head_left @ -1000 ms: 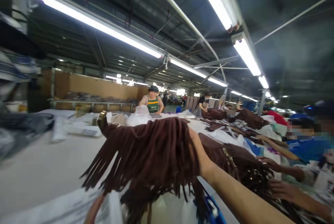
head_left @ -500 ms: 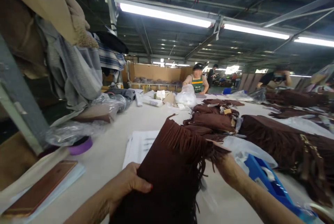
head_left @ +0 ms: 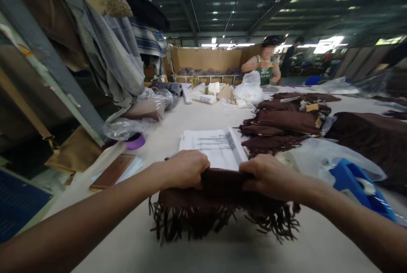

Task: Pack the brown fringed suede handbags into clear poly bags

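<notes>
A dark brown fringed scarf (head_left: pixel 222 196), folded, hangs between my two hands above the white table. My left hand (head_left: pixel 187 167) is closed on the left part of its top edge. On the right part of that edge, my right hand (head_left: pixel 267 175) grips it too, fingers curled under and partly hidden. The fringe dangles toward me at both lower sides. Just behind the scarf lies a stack of white printed sheets (head_left: pixel 206 141), its near edge covered by the cloth and hands.
More brown fringed scarves (head_left: pixel 282 122) are piled to the right, beside clear plastic and a blue tape dispenser (head_left: pixel 359 188). At left lie a brown phone-like slab (head_left: pixel 116 171), a purple tape roll (head_left: pixel 136 141) and bagged goods (head_left: pixel 149 107). A co-worker (head_left: pixel 265 67) stands across the table.
The scarf has swung from upright to hanging crosswise, lower and nearer the table. My right hand has shifted from its fringed end to its top edge. The view has turned and tilted down.
</notes>
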`<move>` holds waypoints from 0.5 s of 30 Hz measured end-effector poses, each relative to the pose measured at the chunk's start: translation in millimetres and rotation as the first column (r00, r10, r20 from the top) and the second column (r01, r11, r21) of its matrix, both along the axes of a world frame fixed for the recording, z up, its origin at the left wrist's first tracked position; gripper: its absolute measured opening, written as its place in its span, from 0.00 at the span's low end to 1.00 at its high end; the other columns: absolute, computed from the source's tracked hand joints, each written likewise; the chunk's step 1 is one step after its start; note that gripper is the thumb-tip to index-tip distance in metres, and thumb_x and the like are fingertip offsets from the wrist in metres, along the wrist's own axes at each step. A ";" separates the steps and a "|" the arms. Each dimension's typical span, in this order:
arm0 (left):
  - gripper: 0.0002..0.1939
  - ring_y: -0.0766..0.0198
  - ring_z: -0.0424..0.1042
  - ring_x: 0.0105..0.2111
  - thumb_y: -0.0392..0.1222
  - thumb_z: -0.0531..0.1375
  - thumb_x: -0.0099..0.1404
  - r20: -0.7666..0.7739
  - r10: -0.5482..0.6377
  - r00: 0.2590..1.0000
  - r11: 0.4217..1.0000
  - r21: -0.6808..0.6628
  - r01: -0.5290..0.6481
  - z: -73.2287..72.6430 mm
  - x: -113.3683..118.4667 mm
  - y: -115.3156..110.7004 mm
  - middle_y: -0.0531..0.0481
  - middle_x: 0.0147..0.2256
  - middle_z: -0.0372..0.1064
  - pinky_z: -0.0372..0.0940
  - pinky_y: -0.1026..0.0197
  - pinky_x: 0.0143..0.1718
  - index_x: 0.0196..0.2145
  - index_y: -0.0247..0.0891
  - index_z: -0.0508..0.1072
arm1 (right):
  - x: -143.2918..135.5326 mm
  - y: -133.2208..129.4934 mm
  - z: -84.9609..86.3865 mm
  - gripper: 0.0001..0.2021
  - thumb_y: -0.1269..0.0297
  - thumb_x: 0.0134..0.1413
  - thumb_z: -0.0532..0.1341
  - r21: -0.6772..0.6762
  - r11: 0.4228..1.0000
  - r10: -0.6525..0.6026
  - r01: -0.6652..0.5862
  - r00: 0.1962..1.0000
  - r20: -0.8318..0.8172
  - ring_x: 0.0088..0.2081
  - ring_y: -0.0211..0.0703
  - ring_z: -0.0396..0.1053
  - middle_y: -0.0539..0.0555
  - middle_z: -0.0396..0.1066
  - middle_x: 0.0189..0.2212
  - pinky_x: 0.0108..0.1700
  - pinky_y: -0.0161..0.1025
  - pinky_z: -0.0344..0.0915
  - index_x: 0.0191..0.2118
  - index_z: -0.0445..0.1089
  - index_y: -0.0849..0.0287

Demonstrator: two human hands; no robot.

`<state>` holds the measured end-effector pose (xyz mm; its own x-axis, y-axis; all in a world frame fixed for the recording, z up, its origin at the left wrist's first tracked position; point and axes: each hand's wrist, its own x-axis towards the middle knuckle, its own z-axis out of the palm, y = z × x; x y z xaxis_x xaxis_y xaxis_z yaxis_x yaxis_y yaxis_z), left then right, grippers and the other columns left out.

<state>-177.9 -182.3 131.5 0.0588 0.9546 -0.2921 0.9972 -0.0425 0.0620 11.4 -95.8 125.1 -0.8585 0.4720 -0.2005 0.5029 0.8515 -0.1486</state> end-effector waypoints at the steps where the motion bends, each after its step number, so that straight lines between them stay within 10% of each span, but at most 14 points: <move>1: 0.10 0.61 0.69 0.29 0.42 0.64 0.46 0.009 -0.005 1.000 1.000 -0.009 0.005 2.7 -5.6 -1.5 0.52 0.26 0.71 0.54 0.65 0.24 0.30 0.41 0.75 | 2.0 3.4 1.0 0.03 0.65 0.46 0.62 -0.023 1.000 -0.015 0.014 1.000 -0.026 0.26 0.38 0.65 0.49 0.68 0.22 0.28 0.33 0.54 0.26 0.72 0.58; 10: 0.04 0.68 0.64 0.22 0.37 0.62 0.45 0.281 0.181 0.942 0.983 -0.058 -0.172 15.3 -45.5 -18.6 0.60 0.18 0.64 0.51 0.68 0.20 0.23 0.38 0.72 | 26.6 23.4 26.7 0.10 0.58 0.48 0.59 -0.251 0.964 0.029 -0.084 0.976 -0.217 0.24 0.34 0.63 0.46 0.64 0.20 0.26 0.32 0.56 0.24 0.69 0.60; 15: 0.05 0.69 0.64 0.23 0.38 0.61 0.45 0.454 0.205 0.867 0.977 -0.044 -0.208 31.8 -55.4 -22.6 0.60 0.19 0.63 0.51 0.68 0.21 0.23 0.37 0.72 | 37.9 26.7 28.5 0.07 0.62 0.47 0.58 -0.262 0.964 0.029 -0.046 0.997 -0.067 0.28 0.38 0.67 0.49 0.71 0.26 0.29 0.32 0.60 0.32 0.70 0.59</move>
<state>-233.3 -204.9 163.3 -0.0150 0.9613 -0.2750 0.8455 0.1590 0.5097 49.3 -69.1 153.6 -0.8891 0.3771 -0.2595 0.4544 0.7961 -0.3997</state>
